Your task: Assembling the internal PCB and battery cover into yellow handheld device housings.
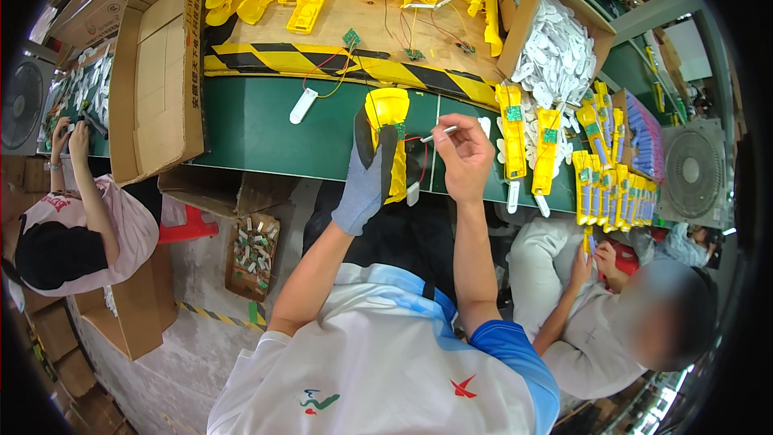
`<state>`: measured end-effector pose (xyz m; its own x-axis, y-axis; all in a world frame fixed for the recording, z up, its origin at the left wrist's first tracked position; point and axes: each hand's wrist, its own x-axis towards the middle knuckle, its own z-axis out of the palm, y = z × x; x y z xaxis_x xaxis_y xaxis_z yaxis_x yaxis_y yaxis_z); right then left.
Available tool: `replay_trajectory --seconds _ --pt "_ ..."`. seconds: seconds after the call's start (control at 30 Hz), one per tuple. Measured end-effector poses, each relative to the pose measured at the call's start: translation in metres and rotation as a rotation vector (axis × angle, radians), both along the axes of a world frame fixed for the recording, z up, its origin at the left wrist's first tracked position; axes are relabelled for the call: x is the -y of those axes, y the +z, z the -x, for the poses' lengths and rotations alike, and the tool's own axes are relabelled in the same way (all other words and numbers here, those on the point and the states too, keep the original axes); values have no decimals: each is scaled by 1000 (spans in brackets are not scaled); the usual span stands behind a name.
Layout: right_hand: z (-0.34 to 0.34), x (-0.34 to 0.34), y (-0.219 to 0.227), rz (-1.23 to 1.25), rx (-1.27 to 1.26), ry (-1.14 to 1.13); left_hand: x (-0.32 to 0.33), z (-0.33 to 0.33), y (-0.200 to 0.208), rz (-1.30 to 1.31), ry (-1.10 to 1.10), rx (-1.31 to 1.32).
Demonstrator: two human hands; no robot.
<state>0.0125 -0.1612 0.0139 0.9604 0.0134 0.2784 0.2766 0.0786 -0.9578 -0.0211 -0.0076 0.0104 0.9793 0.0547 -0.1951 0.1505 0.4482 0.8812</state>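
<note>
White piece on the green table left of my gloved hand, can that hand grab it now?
Probably not straight away: nothing visible blocks the white piece, but the gloved left hand is holding a yellow shell.

Bright, fairly even light is falling on my right hand (465, 159) and the green bench (250, 121), while deep shadow is gathering beneath the bench. White glare is showing toward the lower right rim. Fisheye distortion is bowing the bench's straight lines, and black is ringing the view. A smooth blur is covering the head (662, 314) of a co-worker (592, 358) at right.
</note>
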Motion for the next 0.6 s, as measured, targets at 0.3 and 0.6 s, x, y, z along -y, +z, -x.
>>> replay_trajectory --seconds 0.3,0.6 --pt "-7 -2 -2 -263 -193 130 1 -2 -9 36 -2 -30" --pt "5 -9 0 62 131 215 0 -4 -10 -170 25 104"
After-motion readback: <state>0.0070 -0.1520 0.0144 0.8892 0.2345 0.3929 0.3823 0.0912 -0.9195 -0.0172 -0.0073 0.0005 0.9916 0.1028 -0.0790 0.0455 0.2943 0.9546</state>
